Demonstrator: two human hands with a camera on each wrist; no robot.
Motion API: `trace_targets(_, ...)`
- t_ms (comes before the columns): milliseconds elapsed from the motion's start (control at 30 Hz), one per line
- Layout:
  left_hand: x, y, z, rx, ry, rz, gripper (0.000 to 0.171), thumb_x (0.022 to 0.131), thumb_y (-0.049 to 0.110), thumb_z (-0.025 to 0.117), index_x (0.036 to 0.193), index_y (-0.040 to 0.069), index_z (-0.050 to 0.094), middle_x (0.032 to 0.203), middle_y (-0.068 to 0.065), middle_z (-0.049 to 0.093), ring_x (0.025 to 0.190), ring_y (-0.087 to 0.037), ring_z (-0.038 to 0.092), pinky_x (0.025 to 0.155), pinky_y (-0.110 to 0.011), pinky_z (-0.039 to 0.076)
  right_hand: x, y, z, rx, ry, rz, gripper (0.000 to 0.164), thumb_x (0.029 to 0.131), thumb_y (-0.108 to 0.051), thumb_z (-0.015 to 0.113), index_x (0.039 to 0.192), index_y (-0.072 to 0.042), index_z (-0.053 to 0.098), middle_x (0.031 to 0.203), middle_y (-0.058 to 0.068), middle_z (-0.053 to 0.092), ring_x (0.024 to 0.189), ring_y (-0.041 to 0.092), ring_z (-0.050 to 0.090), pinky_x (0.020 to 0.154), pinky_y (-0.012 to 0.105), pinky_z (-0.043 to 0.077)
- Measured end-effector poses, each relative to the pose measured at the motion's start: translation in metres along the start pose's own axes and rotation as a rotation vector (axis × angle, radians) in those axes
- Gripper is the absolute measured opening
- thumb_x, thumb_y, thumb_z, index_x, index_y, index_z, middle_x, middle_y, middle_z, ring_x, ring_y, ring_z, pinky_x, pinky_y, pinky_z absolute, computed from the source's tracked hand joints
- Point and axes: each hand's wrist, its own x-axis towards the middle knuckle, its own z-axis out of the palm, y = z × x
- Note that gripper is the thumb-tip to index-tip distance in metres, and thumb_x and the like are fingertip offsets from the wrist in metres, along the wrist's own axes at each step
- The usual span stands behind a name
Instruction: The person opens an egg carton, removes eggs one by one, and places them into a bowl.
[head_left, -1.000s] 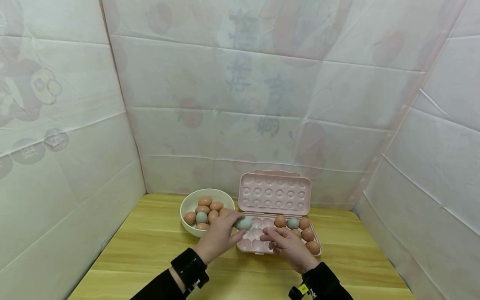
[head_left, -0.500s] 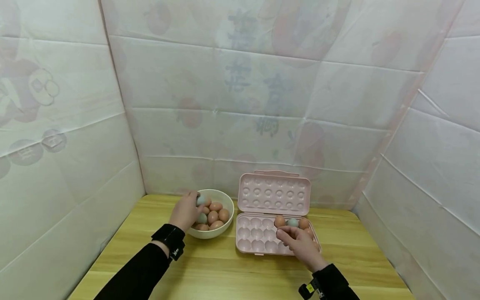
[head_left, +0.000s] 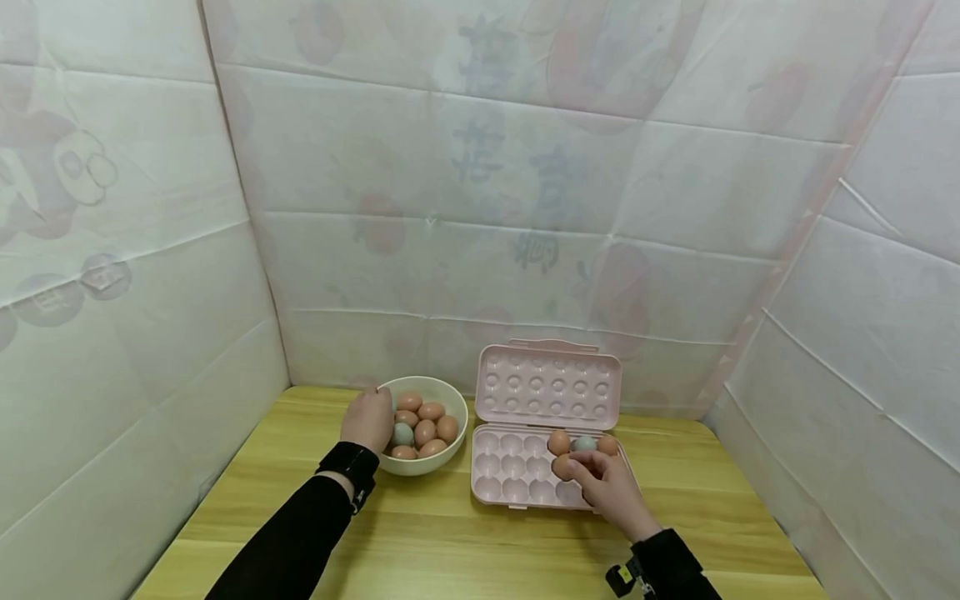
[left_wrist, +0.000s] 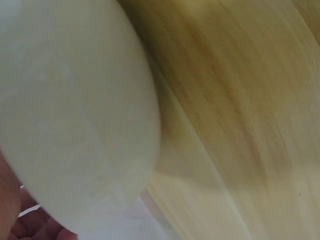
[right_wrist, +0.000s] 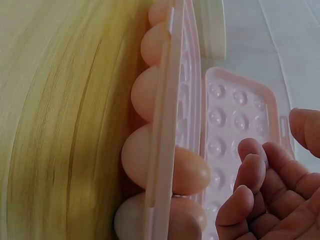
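Note:
In the head view my left hand (head_left: 367,419) is at the left side of a cream bowl (head_left: 461,433), its fingertips down inside the rim. A sliver of pale green shows beside them; I cannot tell whether they grip that egg. Brown eggs (head_left: 424,432) and a pale green egg (head_left: 402,434) lie in the bowl. My right hand (head_left: 613,492) hovers over the right side of a pink egg carton (head_left: 487,500), thumb near a brown egg (head_left: 560,467) in its middle row. The right wrist view shows those fingers loosely bent, thumb apart, nothing between them.
The carton's lid (head_left: 549,383) stands open at the back. Brown eggs (head_left: 558,442) and a pale green egg (head_left: 583,444) sit in its far row. Wooden tabletop (head_left: 450,542) lies in front, with white cloth walls (head_left: 360,250) behind and at both sides.
My left hand has carried a pale green egg from over the carton leftward to the bowl and lowered into it. My right hand has shifted right, uncovering the brown egg in the middle row.

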Motion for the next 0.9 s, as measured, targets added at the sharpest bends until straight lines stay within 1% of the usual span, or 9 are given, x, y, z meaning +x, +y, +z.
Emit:
trace_targets(67,0.001,-0.001,0.003,0.043,0.026,0.017,0.012,0.099,0.001,0.065,0.090,-0.007,0.068,0.088,-0.025,0.071,0.077,-0.038,0.068,0.071,-0.050,0.062,0.000,0.001,-0.002,0.017,-0.013,-0.001,0.037,0.107,-0.028,0.067,0.131,0.000,0.071,0.113,0.018,0.074,0.075,0.008,0.056,0.063,0.023,0.046)
trace_targets(167,0.002,-0.002,0.005,0.082,0.043,0.019,0.016,0.100,0.000,0.063,0.086,-0.006,0.067,0.083,-0.023,0.071,0.074,-0.037,0.067,0.068,-0.049,0.062,0.000,0.002,-0.005,0.057,-0.041,0.012,0.039,0.108,-0.029,0.065,0.134,0.000,0.069,0.106,0.016,0.072,0.070,0.009,0.054,0.061,0.023,0.045)
trace_targets(300,0.004,-0.001,0.005,0.113,0.028,-0.008,0.019,0.102,0.003,0.061,0.087,-0.005,0.069,0.082,-0.021,0.071,0.076,-0.035,0.067,0.067,-0.049,0.062,0.000,0.002,-0.005,0.088,-0.039,0.034,0.041,0.108,-0.028,0.066,0.134,0.003,0.068,0.093,0.012,0.066,0.063,0.011,0.049,0.057,0.023,0.042)
trace_targets(367,0.006,-0.002,0.007,0.133,0.015,-0.016,0.019,0.102,0.004,0.061,0.088,-0.005,0.071,0.084,-0.021,0.072,0.079,-0.035,0.067,0.067,-0.049,0.062,0.000,0.003,-0.005,0.101,-0.041,0.039,0.041,0.108,-0.027,0.066,0.134,0.004,0.067,0.089,0.010,0.064,0.063,0.011,0.049,0.058,0.023,0.041)
trace_targets(433,0.007,-0.004,0.009,0.153,0.005,-0.018,0.019,0.102,0.005,0.060,0.090,-0.005,0.071,0.087,-0.021,0.073,0.082,-0.035,0.067,0.067,-0.049,0.062,0.000,0.004,-0.005,0.097,-0.043,0.033,0.039,0.108,-0.026,0.065,0.133,0.004,0.068,0.091,0.009,0.064,0.064,0.010,0.049,0.058,0.023,0.041)
trace_targets(533,0.008,-0.004,0.010,0.168,-0.013,-0.016,0.020,0.104,0.004,0.058,0.093,-0.006,0.072,0.090,-0.022,0.074,0.085,-0.036,0.068,0.069,-0.049,0.063,0.000,0.006,-0.005,0.111,-0.056,0.044,0.037,0.109,-0.025,0.063,0.134,0.003,0.067,0.083,0.007,0.058,0.062,0.009,0.046,0.058,0.023,0.040)
trace_targets(667,0.008,-0.002,0.010,0.159,-0.022,-0.035,0.022,0.105,0.005,0.056,0.096,-0.008,0.072,0.094,-0.025,0.072,0.087,-0.038,0.067,0.072,-0.050,0.063,-0.001,0.006,-0.005,0.119,-0.037,0.072,0.039,0.109,-0.025,0.064,0.136,0.004,0.065,0.090,0.012,0.063,0.065,0.013,0.051,0.059,0.024,0.042)
trace_targets(733,0.008,-0.002,0.011,0.145,-0.013,-0.057,0.023,0.105,0.005,0.056,0.096,-0.009,0.072,0.096,-0.027,0.070,0.088,-0.040,0.066,0.074,-0.051,0.063,-0.001,0.005,-0.005,0.110,-0.008,0.080,0.038,0.108,-0.024,0.066,0.134,0.004,0.066,0.100,0.016,0.068,0.071,0.016,0.055,0.060,0.024,0.045)
trace_targets(900,0.007,-0.001,0.013,0.128,-0.004,-0.107,0.026,0.106,0.007,0.055,0.096,-0.009,0.073,0.103,-0.028,0.064,0.095,-0.041,0.062,0.079,-0.052,0.061,-0.003,0.003,-0.006,0.081,0.025,0.082,0.036,0.106,-0.024,0.068,0.131,0.002,0.069,0.105,0.015,0.070,0.078,0.017,0.059,0.063,0.025,0.049)
